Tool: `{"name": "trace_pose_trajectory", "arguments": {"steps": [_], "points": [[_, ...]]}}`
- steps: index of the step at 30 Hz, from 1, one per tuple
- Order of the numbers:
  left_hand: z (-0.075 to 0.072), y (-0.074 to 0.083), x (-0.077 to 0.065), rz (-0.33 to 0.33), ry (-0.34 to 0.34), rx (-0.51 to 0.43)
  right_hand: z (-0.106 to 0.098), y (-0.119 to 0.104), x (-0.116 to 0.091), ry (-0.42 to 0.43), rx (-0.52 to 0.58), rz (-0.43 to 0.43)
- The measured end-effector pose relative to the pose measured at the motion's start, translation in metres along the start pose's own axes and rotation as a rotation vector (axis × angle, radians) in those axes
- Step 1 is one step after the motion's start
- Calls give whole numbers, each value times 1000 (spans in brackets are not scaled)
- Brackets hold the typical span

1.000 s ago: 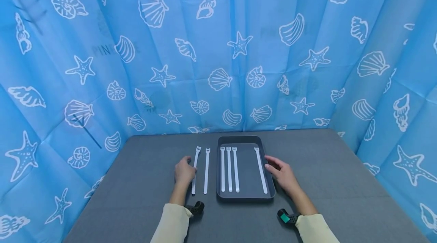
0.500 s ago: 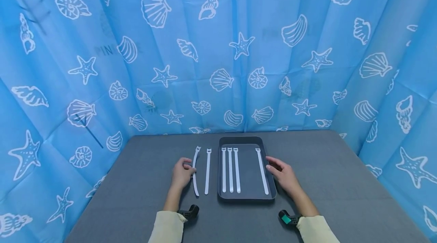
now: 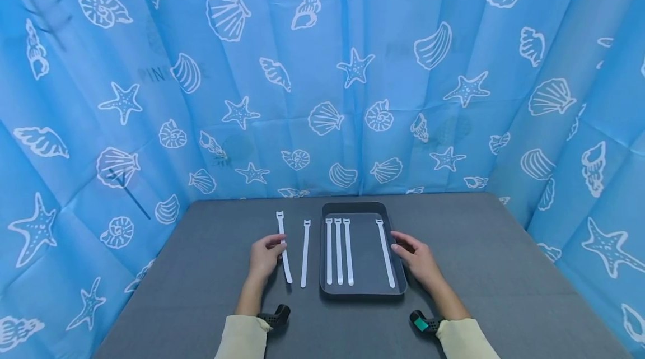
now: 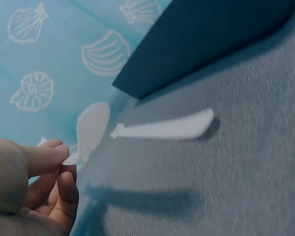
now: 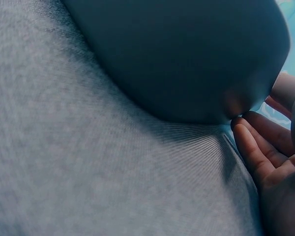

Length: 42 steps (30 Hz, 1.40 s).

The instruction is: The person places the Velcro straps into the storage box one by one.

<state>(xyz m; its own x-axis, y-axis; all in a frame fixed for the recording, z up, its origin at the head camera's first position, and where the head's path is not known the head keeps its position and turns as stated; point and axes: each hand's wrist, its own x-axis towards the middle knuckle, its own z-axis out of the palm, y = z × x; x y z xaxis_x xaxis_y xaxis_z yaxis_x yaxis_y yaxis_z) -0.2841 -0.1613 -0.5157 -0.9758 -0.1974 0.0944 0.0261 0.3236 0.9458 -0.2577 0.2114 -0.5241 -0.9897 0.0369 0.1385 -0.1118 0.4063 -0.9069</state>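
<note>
My left hand [image 3: 264, 258] pinches a white hook-and-loop cable tie [image 3: 285, 261] between thumb and fingers. In the left wrist view, this tie's curved tail [image 4: 93, 129] stands out from the fingertips, above the table. A second white cable tie [image 3: 305, 255] lies on the table between that hand and the dark grey tray [image 3: 363, 293]. Inside the tray, three ties [image 3: 339, 252] lie side by side at the left and one tie [image 3: 385, 255] lies at the right. My right hand [image 3: 422, 261] rests against the tray's right side, its fingertips touching the wall in the right wrist view.
Grey cloth [image 3: 468, 252] covers the table. A blue curtain [image 3: 322, 79] with white shell and starfish prints hangs behind the table and along both sides. Each wrist wears a black camera band [image 3: 276, 317].
My left hand has lifted its cable tie off the table and shifted it slightly left; the tie's slant has changed. The right hand has stayed at the tray.
</note>
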Motion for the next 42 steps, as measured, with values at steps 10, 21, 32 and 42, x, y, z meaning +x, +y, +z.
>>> {"name": "trace_pose_trajectory", "arguments": {"steps": [10,21,32,42], "points": [[10,33,-6,87,-84,-38,0,1,1,-7,18,4],[38,72,-18,153,-266,-57,-1,1,2,-8,24,17],[76,90,-25,162,-396,-89,1,2,1,-12,14,13],[116,93,-28,136,-439,-51,1,2,2,-6,11,10]]}}
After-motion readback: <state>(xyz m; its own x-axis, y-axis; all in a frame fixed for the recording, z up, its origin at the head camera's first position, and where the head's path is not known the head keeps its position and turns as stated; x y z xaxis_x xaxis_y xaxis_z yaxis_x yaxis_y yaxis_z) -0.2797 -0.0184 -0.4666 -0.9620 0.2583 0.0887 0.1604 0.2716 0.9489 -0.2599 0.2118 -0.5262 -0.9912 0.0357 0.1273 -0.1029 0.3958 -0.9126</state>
